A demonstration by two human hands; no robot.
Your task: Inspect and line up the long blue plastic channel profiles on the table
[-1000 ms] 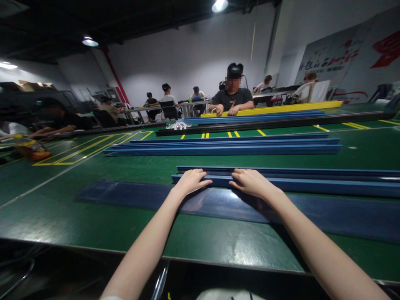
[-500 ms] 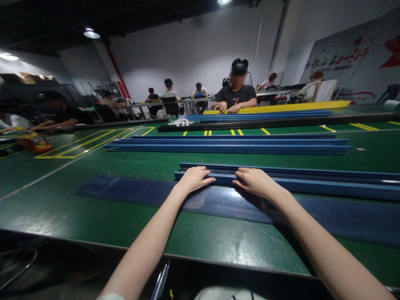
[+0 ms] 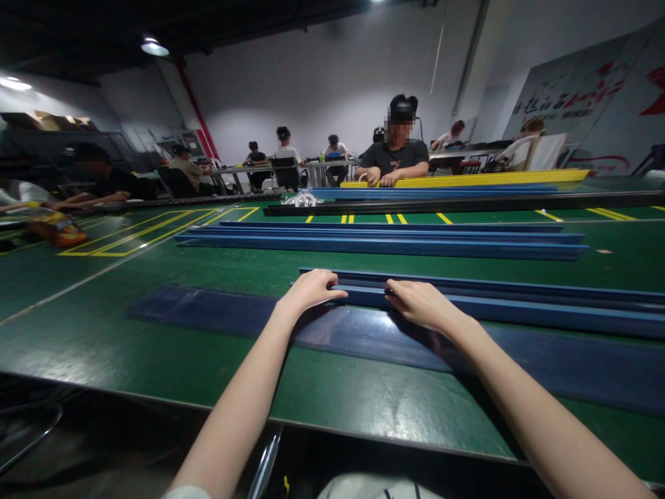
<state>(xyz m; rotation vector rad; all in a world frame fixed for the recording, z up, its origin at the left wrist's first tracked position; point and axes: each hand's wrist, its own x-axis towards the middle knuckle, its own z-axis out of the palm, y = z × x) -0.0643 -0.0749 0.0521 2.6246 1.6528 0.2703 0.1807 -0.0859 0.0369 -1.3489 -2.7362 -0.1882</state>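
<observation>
A long blue U-shaped channel (image 3: 519, 306) lies on the green table (image 3: 364, 395), running out of view at the right. Near its left end, my left hand (image 3: 312, 291) curls over the near wall, thumb on the outside and fingers over the inside. My right hand (image 3: 418, 301) is a short way to the right, its fingers bent over the same wall. Between the two hands a stretch of the channel shows. A flat, glossy, dark-blue strip (image 3: 208, 310) lies just in front of the channel, passing beneath my wrists.
Further back lie more blue channels (image 3: 384, 242), a long black bar (image 3: 467, 204) and a yellow channel (image 3: 483, 179). A person (image 3: 397, 149) across the table has both hands at the yellow piece. A clear plastic bundle (image 3: 302, 199) and an orange packet (image 3: 58, 229) are on the table.
My left hand has shifted slightly left, and its fingers have curled more over the channel wall. My right hand's fingers are bent more. The view has shifted a little.
</observation>
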